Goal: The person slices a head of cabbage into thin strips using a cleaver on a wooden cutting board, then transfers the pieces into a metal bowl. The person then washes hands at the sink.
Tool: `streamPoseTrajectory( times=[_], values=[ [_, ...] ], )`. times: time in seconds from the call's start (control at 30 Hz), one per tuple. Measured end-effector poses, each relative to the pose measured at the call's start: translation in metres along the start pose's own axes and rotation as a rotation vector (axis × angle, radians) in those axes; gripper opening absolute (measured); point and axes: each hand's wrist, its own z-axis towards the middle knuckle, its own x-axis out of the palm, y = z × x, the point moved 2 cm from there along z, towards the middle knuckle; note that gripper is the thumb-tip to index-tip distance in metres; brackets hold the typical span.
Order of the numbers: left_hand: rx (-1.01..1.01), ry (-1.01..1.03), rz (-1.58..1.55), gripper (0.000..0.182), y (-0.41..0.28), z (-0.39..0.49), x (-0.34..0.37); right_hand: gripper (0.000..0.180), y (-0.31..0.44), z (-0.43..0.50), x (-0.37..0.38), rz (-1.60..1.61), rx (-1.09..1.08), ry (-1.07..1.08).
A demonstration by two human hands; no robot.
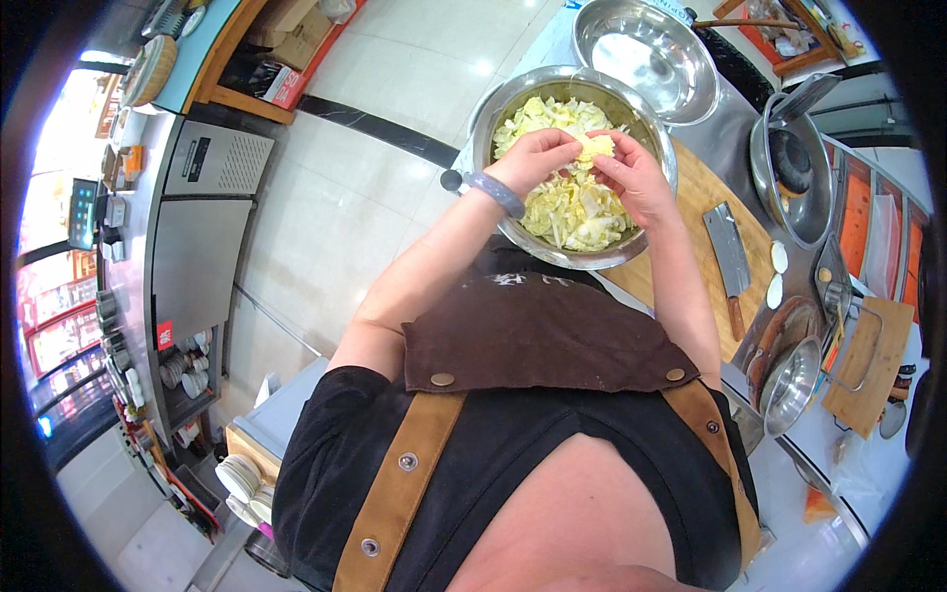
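A large stainless steel bowl point(573, 259) in front of me holds a heap of torn pale yellow-green cabbage leaves point(573, 218). Over the heap, both hands grip one piece of cabbage leaf point(595, 148). My left hand point(536, 159), with a pale lavender bangle at its wrist, pinches the piece between thumb and fingers. From the other side, my right hand point(632, 174) holds it with thumb and fingertips. Part of the fingers is hidden behind the leaf and the thumbs.
Right of the bowl, a cleaver point(726, 248) lies on a wooden cutting board point(692, 192). Behind stands a shiny steel basin point(699, 107). A deep metal bowl point(756, 177) with a dark round object is farther right, near two white oval pieces point(777, 274). A steel cabinet point(196, 259) is at left.
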Motion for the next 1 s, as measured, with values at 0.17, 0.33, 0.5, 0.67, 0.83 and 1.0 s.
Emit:
streamPoseTrajectory(
  times=[0.17,0.33,0.5,0.67,0.83,1.0],
  values=[
    [-0.179,0.062,-0.587,0.021,0.007,-0.002,0.001,0.032,-0.008,-0.002,0.001,0.244,0.036,0.033],
    [0.081,-0.166,-0.033,0.018,0.016,0.004,-0.002,0.032,-0.009,-0.002,-0.01,-0.328,-0.069,-0.105],
    [0.594,-0.433,1.101,0.017,0.009,-0.007,-0.002,0.029,0.008,-0.006,-0.016,-1.125,-0.118,-0.082],
    [0.352,-0.352,1.135,0.022,0.003,-0.012,0.004,0.025,0.037,0.037,-0.016,-1.291,-0.256,-0.302],
    [0.314,-0.339,1.126,0.021,0.002,-0.02,0.012,0.029,0.05,0.113,-0.014,-1.321,-0.599,-0.242],
    [0.277,-0.333,1.066,0.024,-0.001,-0.028,0.002,0.025,0.044,0.162,-0.03,-1.024,-0.209,-0.066]
  ],
)
